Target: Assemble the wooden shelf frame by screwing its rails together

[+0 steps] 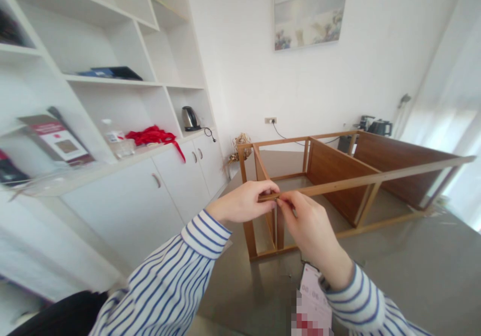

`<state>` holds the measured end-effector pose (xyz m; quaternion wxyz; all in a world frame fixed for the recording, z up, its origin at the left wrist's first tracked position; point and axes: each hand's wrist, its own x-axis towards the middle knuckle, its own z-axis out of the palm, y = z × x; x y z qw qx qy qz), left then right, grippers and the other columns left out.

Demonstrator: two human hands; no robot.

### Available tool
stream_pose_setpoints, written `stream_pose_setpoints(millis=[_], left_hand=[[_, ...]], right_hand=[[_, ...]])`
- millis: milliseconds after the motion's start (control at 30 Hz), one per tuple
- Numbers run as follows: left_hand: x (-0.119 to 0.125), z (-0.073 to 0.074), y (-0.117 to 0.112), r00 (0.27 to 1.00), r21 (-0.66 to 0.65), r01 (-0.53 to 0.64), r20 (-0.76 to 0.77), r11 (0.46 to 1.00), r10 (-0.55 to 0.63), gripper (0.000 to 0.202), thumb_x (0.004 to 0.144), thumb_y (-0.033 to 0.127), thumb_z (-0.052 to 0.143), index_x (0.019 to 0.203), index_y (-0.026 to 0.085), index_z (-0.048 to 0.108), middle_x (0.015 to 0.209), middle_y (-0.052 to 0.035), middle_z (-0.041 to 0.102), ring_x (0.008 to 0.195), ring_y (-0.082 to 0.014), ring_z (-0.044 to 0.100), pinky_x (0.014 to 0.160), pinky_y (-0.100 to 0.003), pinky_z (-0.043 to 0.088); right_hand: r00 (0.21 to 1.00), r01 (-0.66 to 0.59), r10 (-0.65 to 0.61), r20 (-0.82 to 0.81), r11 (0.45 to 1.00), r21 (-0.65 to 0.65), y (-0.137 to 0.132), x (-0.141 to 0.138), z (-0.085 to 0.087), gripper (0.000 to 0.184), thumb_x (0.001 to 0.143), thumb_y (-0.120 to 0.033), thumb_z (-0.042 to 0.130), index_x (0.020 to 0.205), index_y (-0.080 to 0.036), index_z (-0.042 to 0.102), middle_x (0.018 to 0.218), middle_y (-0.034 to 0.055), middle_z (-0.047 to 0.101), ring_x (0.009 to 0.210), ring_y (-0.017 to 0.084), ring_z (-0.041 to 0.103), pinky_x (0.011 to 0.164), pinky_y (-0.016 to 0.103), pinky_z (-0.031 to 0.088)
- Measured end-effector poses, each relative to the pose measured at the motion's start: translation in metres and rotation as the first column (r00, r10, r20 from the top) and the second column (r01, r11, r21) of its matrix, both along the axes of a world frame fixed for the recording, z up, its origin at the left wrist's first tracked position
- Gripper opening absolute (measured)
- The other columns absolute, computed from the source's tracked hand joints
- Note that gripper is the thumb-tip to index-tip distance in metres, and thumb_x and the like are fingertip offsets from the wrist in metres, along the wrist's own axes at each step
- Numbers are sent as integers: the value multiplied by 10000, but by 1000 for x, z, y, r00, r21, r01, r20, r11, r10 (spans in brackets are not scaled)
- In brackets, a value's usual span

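A brown wooden shelf frame [341, 185] lies on its side on the grey surface [421, 256]. My left hand [248, 200] is wrapped around the near end of its upper rail, thumb below and fingers on top. Close against it, my right hand [308, 220] has thumb and fingertips pinched together at the rail's end, where an upright meets it. Whatever sits between those right fingertips is too small to make out. Wooden panels [334, 175] stand across the inside of the frame. Below my right wrist lies a phone [315, 296] with a lit screen showing digits.
White cabinets [143, 210] with open shelves run along the left, bearing a kettle [190, 119], red ribbon [152, 135], a plastic bottle [112, 133] and a box [56, 138]. A dark kettle [381, 127] stands behind the frame's far end. A curtain [447, 110] hangs at right.
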<state>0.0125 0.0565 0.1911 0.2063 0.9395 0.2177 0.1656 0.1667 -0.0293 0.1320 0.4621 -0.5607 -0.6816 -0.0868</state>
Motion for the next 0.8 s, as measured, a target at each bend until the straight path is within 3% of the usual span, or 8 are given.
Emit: stream_pose_setpoints(millis=[233,400,467,633,733,800], left_hand=[[0,0,0,1000,-3,-1,6,1000,1,206,827,276,520,992,164,573,769,14,577,670,-107,500,636,-218,398],[0,-1,0,1000,-4,-28,-5,1000,28,245,815,332,545,994,168,577,756,15,581,656,-109,500,620,-219,396],[1,-1,-1,999,-16,-36,-4,999,36,264,833,374,523,993,170,577,736,15,583,645,-112,503,614,-224,398],[2,-1,-3,999,-23,-48,5,999,48,303,879,431,447,974,174,576,761,-2,609,656,-119,515,633,-234,407],[2,0,-3,999,-17,-47,-18,999,47,307,888,433,430,969,174,575,756,-1,609,647,-117,511,623,-230,400],[3,1,-3,999,-5,-48,-25,999,48,302,891,428,427,964,175,575,749,3,603,640,-113,506,615,-224,392]], right_hand=[[999,16,-17,-30,999,-28,-1,0,3,120,892,-217,490,884,-191,606,812,35,680,757,175,631,690,272,429],[984,-134,125,-129,989,-63,-2,12,6,128,885,-260,506,906,-204,619,837,18,693,742,146,633,674,244,449],[979,-132,120,-164,989,-62,-7,25,0,154,887,-296,503,912,-205,625,860,23,697,765,145,637,702,247,460],[982,55,-87,-168,980,-189,-30,86,-45,220,867,-350,486,929,-196,631,861,43,705,773,173,653,726,279,487],[975,180,-213,-59,922,-343,-48,127,-84,248,862,-344,459,947,-206,647,883,58,712,754,189,660,690,292,492],[974,223,-216,66,871,-438,-58,147,-108,269,863,-332,438,951,-208,660,901,71,712,784,209,662,707,313,490]])
